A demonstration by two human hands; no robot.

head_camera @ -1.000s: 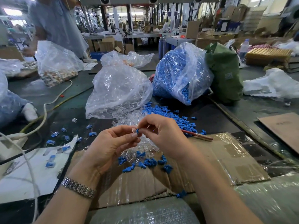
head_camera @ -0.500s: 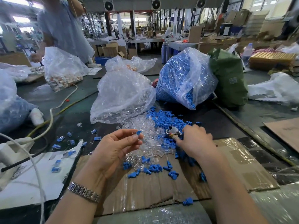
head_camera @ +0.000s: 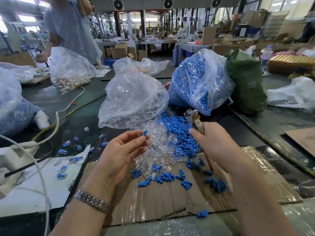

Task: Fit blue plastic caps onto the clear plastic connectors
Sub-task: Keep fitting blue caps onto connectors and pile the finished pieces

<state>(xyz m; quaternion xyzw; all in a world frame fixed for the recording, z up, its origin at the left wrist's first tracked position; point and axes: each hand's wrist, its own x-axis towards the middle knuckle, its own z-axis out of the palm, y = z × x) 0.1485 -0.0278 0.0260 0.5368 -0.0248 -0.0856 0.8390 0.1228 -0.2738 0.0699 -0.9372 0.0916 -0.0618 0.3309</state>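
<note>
Two hands: both raised above the cardboard sheet (head_camera: 153,201) on the counter (head_camera: 85,106).
Left hand (head_camera: 119,154): palm up, fingers (head_camera: 136,142) pinching a clear connector with a blue cap (head_camera: 144,133) on its tip.
Right hand (head_camera: 214,142): fingers wrapped around the handle of pliers (head_camera: 194,119), metal jaws pointing up and away.
Clear connectors (head_camera: 156,143): loose pile between the hands, at the sheet's far edge.
Blue caps (head_camera: 177,132): heaped beside that pile, some scattered across the sheet.
Bags: clear-parts bag (head_camera: 133,97) and blue-caps bag (head_camera: 196,80) beyond the sheet.
</note>
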